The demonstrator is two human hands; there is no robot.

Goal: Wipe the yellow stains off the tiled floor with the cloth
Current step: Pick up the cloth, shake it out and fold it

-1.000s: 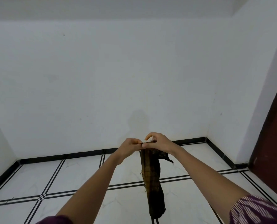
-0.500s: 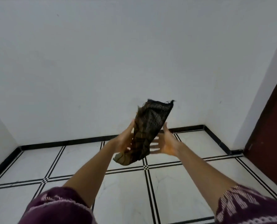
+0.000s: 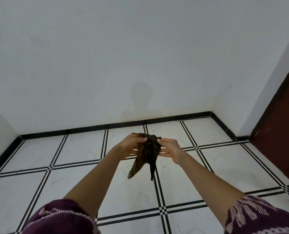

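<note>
A dark brown checked cloth (image 3: pixel 147 152) hangs bunched between both hands at arm's length above the floor, with two ends dangling below. My left hand (image 3: pixel 132 146) grips its upper left part with curled fingers. My right hand (image 3: pixel 169 149) holds its right side, thumb on top and fingers underneath. The white tiled floor (image 3: pixel 73 149) with black double lines spreads below. No yellow stain shows on the visible tiles.
White walls (image 3: pixel 140 56) close the room ahead and on both sides, with a black skirting (image 3: pixel 89 128) along the base. A dark red door (image 3: pixel 278 132) stands at the right. My purple patterned sleeves fill the bottom corners.
The cloth hung long from pinched fingers, then was flipped up between open palms. Now both hands hold it bunched and lower, and the view has tilted down slightly.
</note>
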